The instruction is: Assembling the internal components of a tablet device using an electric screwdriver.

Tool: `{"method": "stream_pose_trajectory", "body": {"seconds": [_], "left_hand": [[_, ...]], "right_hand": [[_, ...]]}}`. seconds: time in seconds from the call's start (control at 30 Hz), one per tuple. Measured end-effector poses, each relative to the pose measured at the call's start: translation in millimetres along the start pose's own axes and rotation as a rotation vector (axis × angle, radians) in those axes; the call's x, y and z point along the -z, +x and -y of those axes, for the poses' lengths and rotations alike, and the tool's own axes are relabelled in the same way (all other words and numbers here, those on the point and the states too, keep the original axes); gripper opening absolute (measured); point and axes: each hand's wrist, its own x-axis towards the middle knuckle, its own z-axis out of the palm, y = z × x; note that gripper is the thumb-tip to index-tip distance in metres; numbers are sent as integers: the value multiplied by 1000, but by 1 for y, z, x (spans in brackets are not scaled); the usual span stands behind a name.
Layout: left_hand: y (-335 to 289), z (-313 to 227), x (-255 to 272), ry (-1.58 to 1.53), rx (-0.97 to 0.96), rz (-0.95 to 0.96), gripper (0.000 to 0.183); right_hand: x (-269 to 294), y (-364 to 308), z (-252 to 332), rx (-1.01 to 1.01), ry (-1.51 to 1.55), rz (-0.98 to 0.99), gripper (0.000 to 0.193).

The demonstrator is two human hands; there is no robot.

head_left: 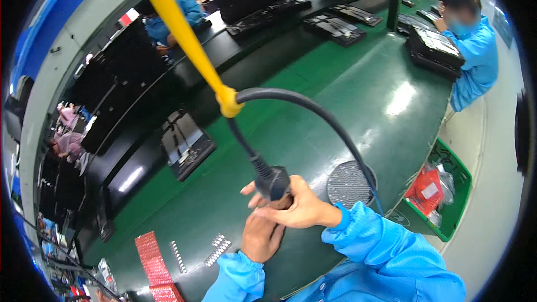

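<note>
A black corded hand tool (272, 183), upright and shaped like an electric screwdriver, hangs in front of me. Its cable (313, 109) loops up to a knotted yellow strap (187, 33). My right hand (296, 207) wraps around the tool's body, fingers closed. Just beneath it, my left hand (260, 239) is curled, touching or nearly touching the right; what lies in its fingers is hidden. On the green tabletop (268, 140), left of my hands, lie a cluster of small silvery parts (217, 250), a narrow strip of similar parts (178, 257) and a red sheet strip (154, 263).
A round ridged grey disc (351, 184) lies beside my right forearm. Right of the table sits a green bin (454, 182) with red and clear bags. Black trays (187, 142) rest on the dark line beyond. A person in blue (475, 50) sits far right by stacked trays (433, 50).
</note>
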Motion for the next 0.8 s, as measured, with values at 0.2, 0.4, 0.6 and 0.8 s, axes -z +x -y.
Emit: {"method": "stream_pose_trajectory", "body": {"seconds": [0.2,0.4,0.6,0.8], "left_hand": [[-6,1,-10,-127,34,13,36],[-9,6,-12,-166,75,-18,34],[-8,5,-11,-120,63,-13,32],[-3,5,-12,-124,34,-30,31]], "right_hand": [[-2,-7,9,-61,21,48,37],[-2,-7,3,91,-75,92,38],[-1,-7,-1,63,-68,87,38],[-1,-8,9,43,-77,69,38]]}}
